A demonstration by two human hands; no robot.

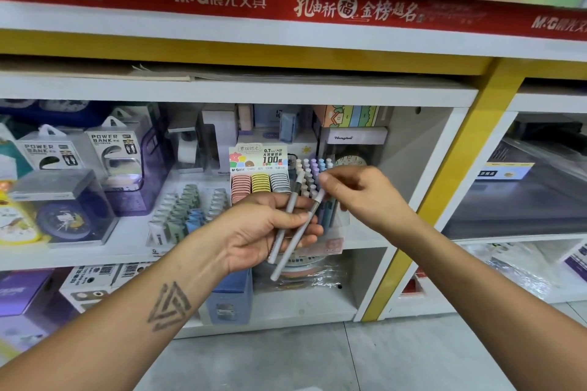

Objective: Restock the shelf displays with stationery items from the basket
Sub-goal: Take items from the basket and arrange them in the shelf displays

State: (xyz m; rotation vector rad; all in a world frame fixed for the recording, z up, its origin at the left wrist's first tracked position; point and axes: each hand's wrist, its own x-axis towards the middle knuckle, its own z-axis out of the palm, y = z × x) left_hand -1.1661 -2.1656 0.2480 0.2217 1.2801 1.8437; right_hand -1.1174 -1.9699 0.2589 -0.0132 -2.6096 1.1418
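while the left hand [263,228] is gripping two slim pale grey pens [293,228] before the clear pen display rack [330,225], it is hiding the rack's lower front. the right hand [362,192] is reaching in palm down, fingertips seeming to pinch one pen's cap, though that contact is blurring.

You are standing in a stationery shop, facing a branded red shelf banner [286,5], boxed power banks [112,149] and a pen display [313,178].

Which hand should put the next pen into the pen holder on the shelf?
The right hand, probably. Its fingertips already pinch the top of one grey pen, right beside the pen display. The left hand sits lower, its grip busy holding both pens.
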